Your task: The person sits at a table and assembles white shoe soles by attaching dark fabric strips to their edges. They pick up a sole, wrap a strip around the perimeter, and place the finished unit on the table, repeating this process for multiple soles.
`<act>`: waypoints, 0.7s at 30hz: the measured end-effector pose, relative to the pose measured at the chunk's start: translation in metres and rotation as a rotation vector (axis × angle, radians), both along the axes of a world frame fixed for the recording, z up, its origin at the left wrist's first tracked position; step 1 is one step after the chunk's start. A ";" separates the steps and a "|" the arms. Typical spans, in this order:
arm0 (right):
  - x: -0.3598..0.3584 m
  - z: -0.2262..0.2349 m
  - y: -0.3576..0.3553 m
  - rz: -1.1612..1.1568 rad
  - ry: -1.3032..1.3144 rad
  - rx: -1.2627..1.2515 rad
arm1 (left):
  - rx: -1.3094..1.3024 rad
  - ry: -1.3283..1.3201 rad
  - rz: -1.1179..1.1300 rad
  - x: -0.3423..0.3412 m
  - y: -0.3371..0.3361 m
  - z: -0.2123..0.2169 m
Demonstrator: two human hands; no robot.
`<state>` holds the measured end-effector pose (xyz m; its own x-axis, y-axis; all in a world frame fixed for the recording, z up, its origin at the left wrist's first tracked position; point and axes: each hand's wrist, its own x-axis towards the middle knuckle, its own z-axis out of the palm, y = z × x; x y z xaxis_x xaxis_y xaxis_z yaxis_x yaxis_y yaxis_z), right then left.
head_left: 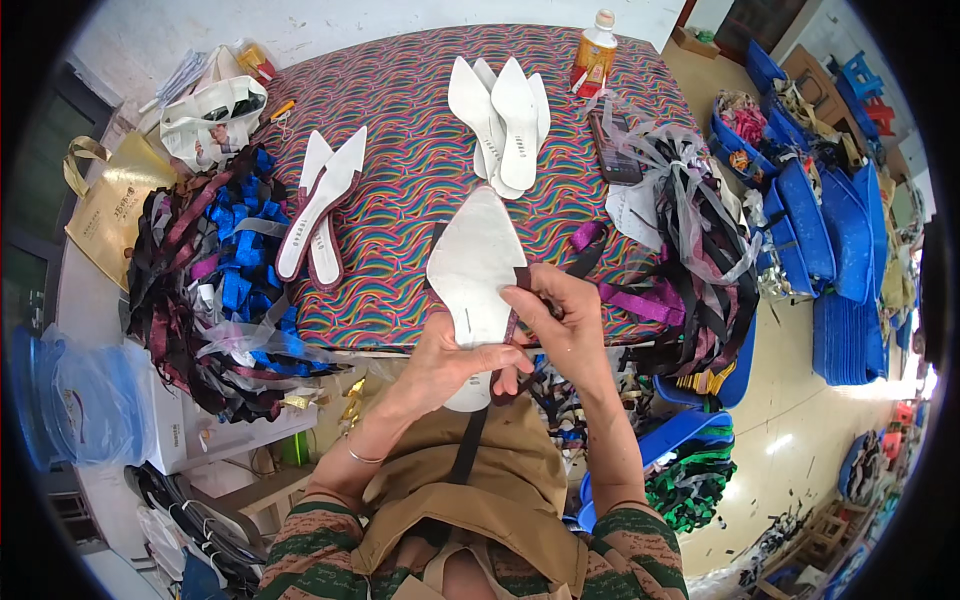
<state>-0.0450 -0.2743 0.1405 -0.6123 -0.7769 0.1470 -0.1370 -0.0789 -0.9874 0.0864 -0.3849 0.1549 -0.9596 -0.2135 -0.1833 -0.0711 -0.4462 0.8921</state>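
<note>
Over the near edge of the table I hold a white pointed shoe insole [478, 250], its tip facing away from me. My left hand [450, 355] is closed round its narrow heel part, with the thumb lying across the top. My right hand [565, 318] pinches its right edge, where a dark maroon strip [522, 278] shows; the strip's course under the insole is hidden. Beyond the tip lies a stack of plain white insoles [515, 120]. To the left, a pair of white insoles with maroon edging [322, 205] lies crossed.
Bundles of dark and blue strips [235, 270] hang at the table's left edge, more dark strips [705, 270] at the right. A phone [613, 150] and a drink bottle [595, 55] stand or lie on the patterned tablecloth [400, 90]. Blue baskets [840, 230] crowd the floor at right.
</note>
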 end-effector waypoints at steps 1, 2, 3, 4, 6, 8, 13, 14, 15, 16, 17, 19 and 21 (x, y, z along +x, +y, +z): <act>0.004 0.001 0.000 0.018 -0.056 0.000 | -0.019 0.017 0.017 -0.001 -0.002 -0.002; 0.008 0.002 0.002 0.034 -0.111 0.000 | -0.039 0.034 0.033 -0.002 -0.004 -0.004; 0.013 0.002 0.002 0.005 -0.085 -0.002 | -0.012 0.037 0.119 -0.002 -0.007 0.000; 0.017 0.004 0.004 -0.025 -0.060 -0.005 | 0.015 0.041 0.205 -0.003 -0.011 0.008; 0.030 0.013 0.018 -0.015 0.009 0.058 | 0.061 0.061 0.327 -0.006 -0.027 0.011; 0.034 -0.004 0.033 0.061 0.387 0.126 | 0.158 0.091 0.368 -0.010 -0.037 0.017; 0.064 -0.024 0.041 -0.081 0.567 0.050 | 0.529 0.275 0.410 -0.015 -0.039 0.010; 0.070 -0.026 0.039 -0.133 0.635 0.053 | 0.532 0.326 0.412 -0.016 -0.038 0.008; 0.075 -0.027 0.037 -0.188 0.703 0.058 | 0.536 0.377 0.412 -0.017 -0.037 0.005; 0.075 -0.026 0.034 -0.200 0.674 0.063 | 0.541 0.427 0.413 -0.018 -0.035 0.004; 0.073 -0.024 0.032 -0.209 0.605 0.033 | 0.578 0.442 0.426 -0.019 -0.034 0.004; 0.070 -0.018 0.027 -0.225 0.463 -0.033 | 0.649 0.471 0.455 -0.021 -0.030 0.006; 0.071 -0.011 0.019 -0.255 0.279 -0.053 | 0.680 0.509 0.512 -0.021 -0.026 0.007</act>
